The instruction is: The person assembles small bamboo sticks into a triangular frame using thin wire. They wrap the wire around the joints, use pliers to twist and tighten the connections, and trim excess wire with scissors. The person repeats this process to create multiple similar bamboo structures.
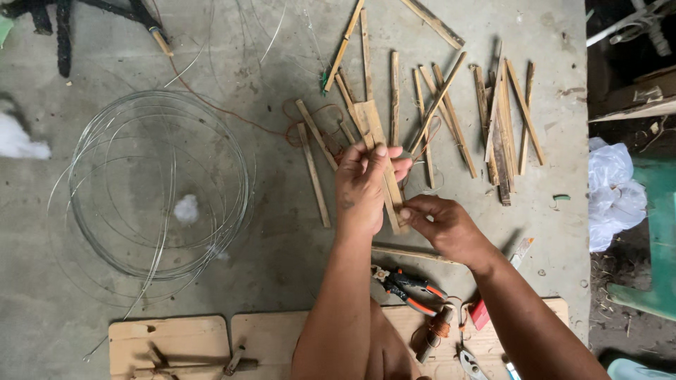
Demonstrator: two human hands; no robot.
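i am working over a bare concrete floor (pixel 282 239). lying on it to my left is a big coil of thin steel wire (pixel 158 186), loose loops, none of it drawn toward my hands as far as i can see. a white tuft (pixel 186 209) is sitting inside the coil.

spreading across the floor ahead of me are loose bamboo strips (pixel 451 116), more than a dozen, unbound, lying at all angles; a tighter group (pixel 501 137) is lying to the right. a reddish thread (pixel 232 116) is trailing across the floor toward the strips.

near my knees two wooden boards (pixel 271 338) are lying side by side, with pliers (pixel 408 287) with orange and black handles resting just beyond them, untouched, and a spool of copper-coloured wire (pixel 440 328) beside those.

in hand: one flat bamboo piece (pixel 380 151), held off the floor between both hands. my left hand (pixel 366 186) is gripping its upper part, fingers curling round it with the tips pressed together on top. my right hand (pixel 443 225) is pinching at the lower end, thumb and forefinger closed; whether a fine wire or thread is between them i cannot tell.

judgement: work is standing early. no bound or joined piece is showing anywhere; one strip is being handled, the remainder are waiting.
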